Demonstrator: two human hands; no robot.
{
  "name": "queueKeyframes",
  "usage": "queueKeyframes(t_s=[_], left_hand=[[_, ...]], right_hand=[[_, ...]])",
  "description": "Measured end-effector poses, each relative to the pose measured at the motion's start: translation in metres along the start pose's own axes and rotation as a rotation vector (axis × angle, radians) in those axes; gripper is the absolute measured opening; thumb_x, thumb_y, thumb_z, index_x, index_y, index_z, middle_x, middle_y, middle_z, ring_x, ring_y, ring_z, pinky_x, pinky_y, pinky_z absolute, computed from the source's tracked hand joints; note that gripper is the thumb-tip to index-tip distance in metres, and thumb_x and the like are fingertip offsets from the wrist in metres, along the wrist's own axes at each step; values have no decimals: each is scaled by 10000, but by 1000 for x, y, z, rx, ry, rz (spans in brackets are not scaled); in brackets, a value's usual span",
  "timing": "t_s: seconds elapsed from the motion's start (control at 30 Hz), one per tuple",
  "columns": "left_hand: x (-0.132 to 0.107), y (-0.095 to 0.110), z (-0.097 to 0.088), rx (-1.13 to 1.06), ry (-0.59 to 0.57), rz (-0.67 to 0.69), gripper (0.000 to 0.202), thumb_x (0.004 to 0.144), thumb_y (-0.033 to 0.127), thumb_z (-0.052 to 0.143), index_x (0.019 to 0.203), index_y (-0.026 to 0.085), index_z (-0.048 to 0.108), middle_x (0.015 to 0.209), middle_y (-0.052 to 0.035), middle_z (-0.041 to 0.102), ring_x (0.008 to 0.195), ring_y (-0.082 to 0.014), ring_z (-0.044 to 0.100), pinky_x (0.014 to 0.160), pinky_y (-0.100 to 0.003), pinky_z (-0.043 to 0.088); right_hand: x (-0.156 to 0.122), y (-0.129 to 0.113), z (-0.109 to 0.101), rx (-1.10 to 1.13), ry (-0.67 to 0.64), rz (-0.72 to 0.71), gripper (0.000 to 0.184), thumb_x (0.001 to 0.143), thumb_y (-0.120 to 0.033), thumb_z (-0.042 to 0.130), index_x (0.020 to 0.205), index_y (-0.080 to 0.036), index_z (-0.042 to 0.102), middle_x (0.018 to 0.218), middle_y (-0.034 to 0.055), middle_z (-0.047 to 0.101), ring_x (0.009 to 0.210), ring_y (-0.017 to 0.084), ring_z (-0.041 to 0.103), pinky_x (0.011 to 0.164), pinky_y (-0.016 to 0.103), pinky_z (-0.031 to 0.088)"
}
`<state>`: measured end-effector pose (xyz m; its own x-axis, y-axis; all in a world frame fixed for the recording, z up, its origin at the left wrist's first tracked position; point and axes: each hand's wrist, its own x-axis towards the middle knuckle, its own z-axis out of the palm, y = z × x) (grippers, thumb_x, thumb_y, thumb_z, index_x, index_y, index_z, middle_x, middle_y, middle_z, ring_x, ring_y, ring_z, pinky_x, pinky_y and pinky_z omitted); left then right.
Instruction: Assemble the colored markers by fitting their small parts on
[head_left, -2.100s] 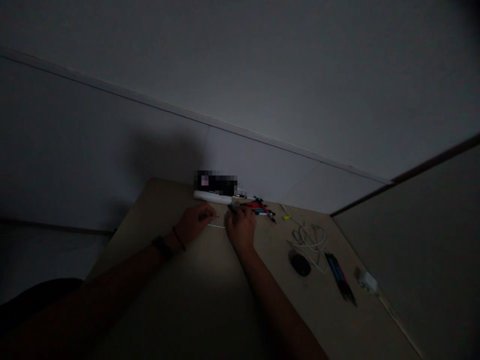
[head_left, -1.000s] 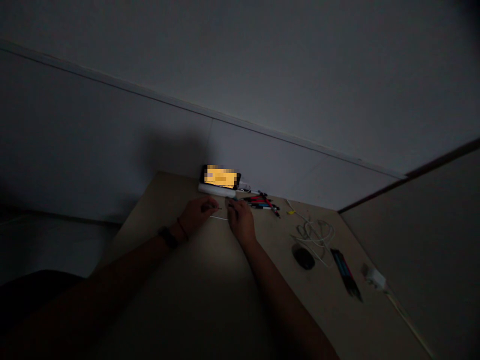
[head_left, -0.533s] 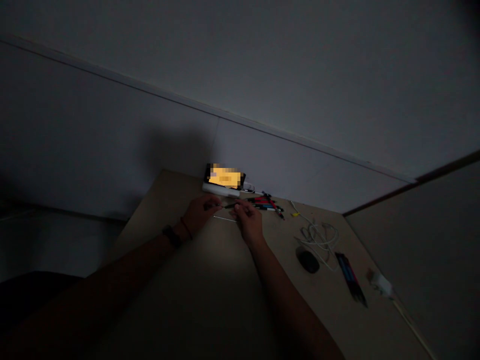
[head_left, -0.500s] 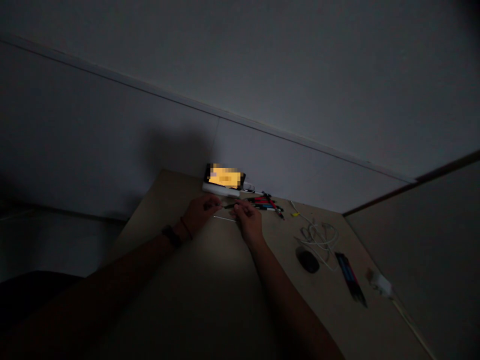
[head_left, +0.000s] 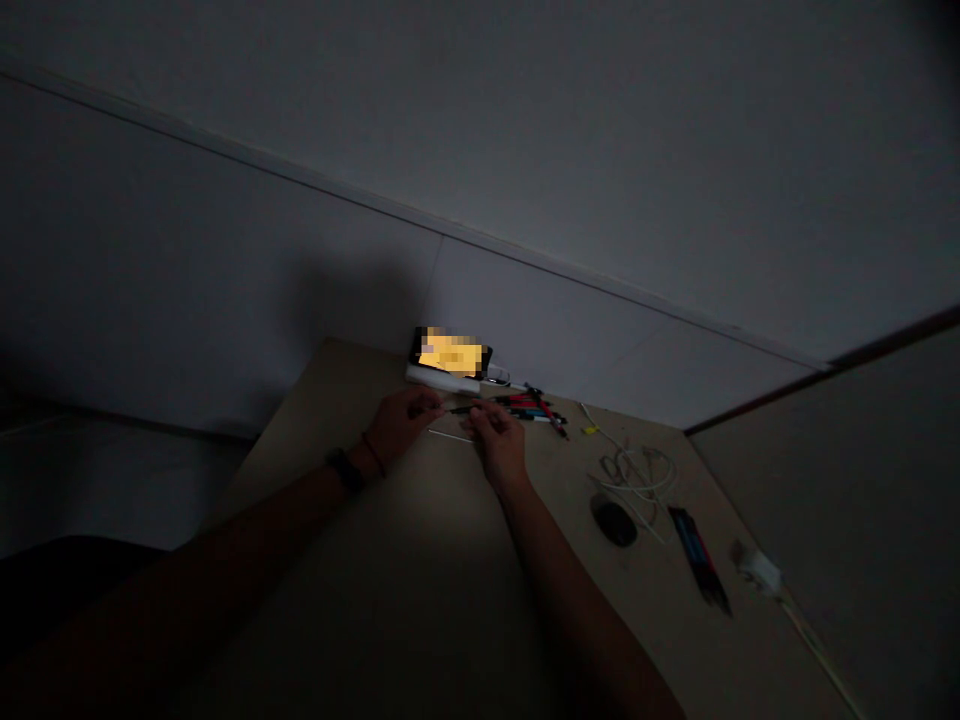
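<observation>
The left hand (head_left: 401, 424) and the right hand (head_left: 497, 450) were close together, fingers curled inward, not spread. Between them lay a thin dark pen (head_left: 463, 409), held level. Its end seemed pinched by the left fingertips (head_left: 429, 404) and its other part by the right fingertips (head_left: 477, 412), though the dim light and small size made the exact grip hard to tell.

Just below the pen and between the hands lay a thin white stick (head_left: 450, 435) on the wooden table (head_left: 337, 395). The left wrist wore a black band (head_left: 345, 472) and a thin cord bracelet (head_left: 373, 455).

Beyond the hands stood a white power strip (head_left: 442, 378), with a phone (head_left: 450, 352) with a blurred, lit screen behind it. To the right of the right hand lay a bunch of colored pens (head_left: 529, 405). Farther right were a tangled white cable (head_left: 637, 480), a black computer mouse (head_left: 613, 522), a dark pack of pens (head_left: 697, 553) and a white plug (head_left: 757, 570).
</observation>
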<state>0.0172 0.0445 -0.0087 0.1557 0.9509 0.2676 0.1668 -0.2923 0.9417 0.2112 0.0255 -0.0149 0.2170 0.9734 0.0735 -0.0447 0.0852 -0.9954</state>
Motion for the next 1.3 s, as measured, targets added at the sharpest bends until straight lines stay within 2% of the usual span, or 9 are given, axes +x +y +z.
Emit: queueKeyframes(t_s=[0.33,0.57,0.83,1.1,1.3], left_hand=[[-2,5,-1,-3,-4,-7,208,835,395,709,904,199,716,898,-52,768,854,-215,714,813,-352,576],[-1,3,0,1,6,-14,189,828,359,717,918,192,726,877,-44,766,840,-214,715,779,-335,570],[-2,4,-1,-57,13,-21,254,801,406,742,956,204,731,913,-50,767,856,-210,708,759,-321,569],[-1,5,1,-139,55,-28,278,787,409,759,946,184,717,871,-50,744,780,-182,697,688,-289,573],[-2,8,1,-231,67,-46,316,811,441,716,972,170,687,889,-56,739,726,-167,694,634,-277,576]], right_hand=[[-1,-1,0,-47,-22,-10,346,749,-466,822,989,-222,772,737,0,723,679,171,683,662,303,557],[-1,-1,0,-59,-38,-19,342,743,-458,826,994,-228,787,735,3,729,685,179,678,662,309,552],[-3,-5,-1,-142,-80,-6,408,742,-542,818,999,-225,801,732,32,760,671,213,701,661,342,562],[-6,-13,2,-118,-175,-25,358,745,-551,803,920,-240,771,737,25,753,671,211,684,676,349,552],[-9,-14,7,-165,-308,-15,327,739,-552,803,873,-260,744,806,36,775,815,262,739,782,406,574]])
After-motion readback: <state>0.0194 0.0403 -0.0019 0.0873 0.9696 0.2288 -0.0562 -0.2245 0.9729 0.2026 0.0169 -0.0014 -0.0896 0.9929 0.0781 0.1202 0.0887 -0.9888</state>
